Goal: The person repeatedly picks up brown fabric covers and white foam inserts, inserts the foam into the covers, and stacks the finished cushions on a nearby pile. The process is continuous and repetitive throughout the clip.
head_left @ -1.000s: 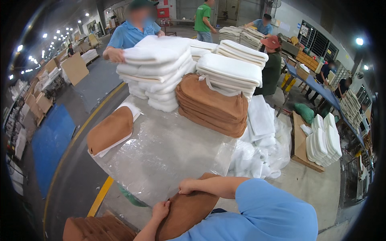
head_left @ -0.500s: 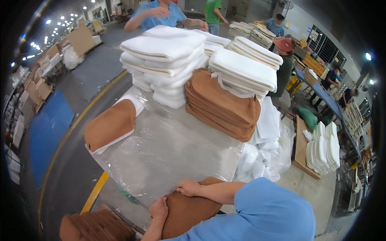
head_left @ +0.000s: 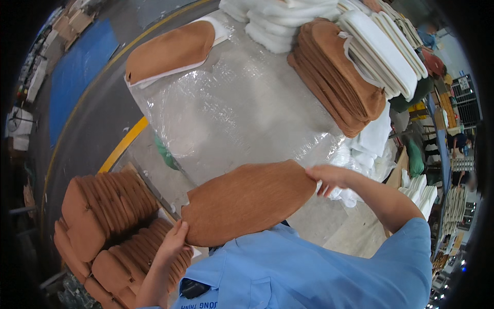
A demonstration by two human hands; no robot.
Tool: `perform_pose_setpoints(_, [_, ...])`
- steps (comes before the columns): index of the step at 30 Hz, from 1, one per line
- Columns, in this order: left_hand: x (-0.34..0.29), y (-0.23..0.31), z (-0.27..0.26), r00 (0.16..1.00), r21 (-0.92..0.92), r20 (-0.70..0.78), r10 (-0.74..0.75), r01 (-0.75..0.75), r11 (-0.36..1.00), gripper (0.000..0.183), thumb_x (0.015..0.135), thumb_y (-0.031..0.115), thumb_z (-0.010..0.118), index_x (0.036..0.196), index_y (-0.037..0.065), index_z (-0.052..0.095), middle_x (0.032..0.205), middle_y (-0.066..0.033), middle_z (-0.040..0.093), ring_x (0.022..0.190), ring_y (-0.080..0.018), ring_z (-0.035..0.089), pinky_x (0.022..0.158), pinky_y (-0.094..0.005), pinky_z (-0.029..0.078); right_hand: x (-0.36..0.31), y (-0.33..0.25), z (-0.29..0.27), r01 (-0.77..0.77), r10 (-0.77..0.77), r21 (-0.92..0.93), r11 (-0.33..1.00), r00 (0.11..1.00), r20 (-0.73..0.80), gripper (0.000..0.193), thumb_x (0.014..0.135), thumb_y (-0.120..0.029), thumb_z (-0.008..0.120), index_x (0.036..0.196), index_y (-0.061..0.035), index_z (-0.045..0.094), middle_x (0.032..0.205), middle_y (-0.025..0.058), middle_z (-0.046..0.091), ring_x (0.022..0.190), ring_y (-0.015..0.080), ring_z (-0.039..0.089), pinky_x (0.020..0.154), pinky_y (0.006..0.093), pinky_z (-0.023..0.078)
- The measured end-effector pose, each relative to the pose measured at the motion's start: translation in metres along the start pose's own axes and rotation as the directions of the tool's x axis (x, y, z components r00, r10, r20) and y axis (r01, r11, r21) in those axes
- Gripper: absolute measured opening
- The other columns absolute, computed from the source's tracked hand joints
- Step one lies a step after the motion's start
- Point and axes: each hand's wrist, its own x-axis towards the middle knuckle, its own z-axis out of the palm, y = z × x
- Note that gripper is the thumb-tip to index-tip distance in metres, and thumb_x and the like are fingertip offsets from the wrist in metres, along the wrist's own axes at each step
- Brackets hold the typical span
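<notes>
A brown oblong fabric cushion cover (head_left: 247,203) is stretched out between my hands, over the near edge of the plastic-wrapped table (head_left: 221,113). My left hand (head_left: 177,239) pinches its left end between thumb and fingers. At the opposite end, my right hand (head_left: 329,177) grips the corner, with the fingers partly behind the fabric. Down at the left, beside my left forearm, stand packed rows of similar brown pieces (head_left: 110,206). Across the table lies a brown cover on a white pad (head_left: 172,51), at the far left corner.
A tall stack of brown covers (head_left: 339,77) stands at the table's right side, next to white foam pads (head_left: 378,51). More white padding (head_left: 293,20) is piled at the back. Clear plastic and white material (head_left: 360,159) hang by the right edge. A yellow line (head_left: 123,144) marks the floor.
The brown cover, bunched near my body before, is now lifted and spread flat. My right hand has moved out to the right and my left hand down and left. The view has tilted downward.
</notes>
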Motion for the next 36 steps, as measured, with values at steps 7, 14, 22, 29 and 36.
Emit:
perform_pose_setpoints(7, [0.047,-0.009,0.017,0.987,0.023,-0.159,0.033,-0.03,0.999,0.06,0.112,0.037,0.046,0.152,-0.007,0.045,0.142,-0.0266,0.06,0.128,-0.0325,0.061,0.106,-0.0403,0.049,0.037,-0.004,0.028,-0.18,0.157,0.149,0.972,0.975,0.157,0.064,0.113,-0.052,0.039,0.141,0.0029,0.054,0.122,0.0192,0.07,0.094,0.0308,0.074,0.073,0.0443,0.065])
perform_pose_setpoints(14, [0.079,0.0,0.011,0.959,0.022,-0.197,-0.201,0.21,0.978,0.057,0.115,0.039,0.04,0.146,-0.007,0.054,0.137,-0.0193,0.064,0.124,-0.0258,0.061,0.108,-0.0391,0.047,0.088,0.011,0.031,-0.175,0.178,0.221,0.96,0.984,0.004,0.062,0.112,-0.048,0.047,0.138,0.0065,0.059,0.129,0.0204,0.07,0.114,0.0283,0.068,0.1,0.044,0.051])
perform_pose_setpoints(22, [0.117,0.01,0.001,0.878,-0.359,-0.054,-0.475,0.427,0.83,0.059,0.115,0.04,0.039,0.135,-0.011,0.061,0.127,-0.0218,0.07,0.114,-0.0279,0.067,0.099,-0.039,0.052,0.109,-0.035,0.024,-0.294,0.285,0.286,0.912,0.956,0.074,0.059,0.113,-0.043,0.045,0.134,0.0114,0.058,0.125,0.0202,0.068,0.11,0.027,0.069,0.095,0.0438,0.057])
perform_pose_setpoints(29, [0.131,-0.006,-0.001,0.849,-0.383,-0.089,-0.52,0.453,0.805,0.06,0.113,0.045,0.044,0.136,-0.007,0.062,0.125,-0.0194,0.071,0.11,-0.0265,0.068,0.096,-0.0385,0.054,0.129,-0.036,0.025,-0.273,0.27,0.195,0.942,0.962,0.039,0.057,0.114,-0.04,0.043,0.128,0.0106,0.065,0.12,0.0188,0.071,0.107,0.0251,0.069,0.095,0.0415,0.056])
perform_pose_setpoints(36, [0.147,-0.01,0.001,0.904,-0.449,-0.075,-0.421,0.346,0.824,0.066,0.113,0.048,0.045,0.14,-0.011,0.057,0.128,-0.0178,0.069,0.112,-0.0237,0.068,0.096,-0.0376,0.054,0.136,-0.03,0.026,-0.19,0.192,0.165,0.968,0.981,0.004,0.058,0.112,-0.043,0.046,0.125,0.0078,0.069,0.118,0.0183,0.073,0.107,0.0249,0.069,0.093,0.0422,0.055])
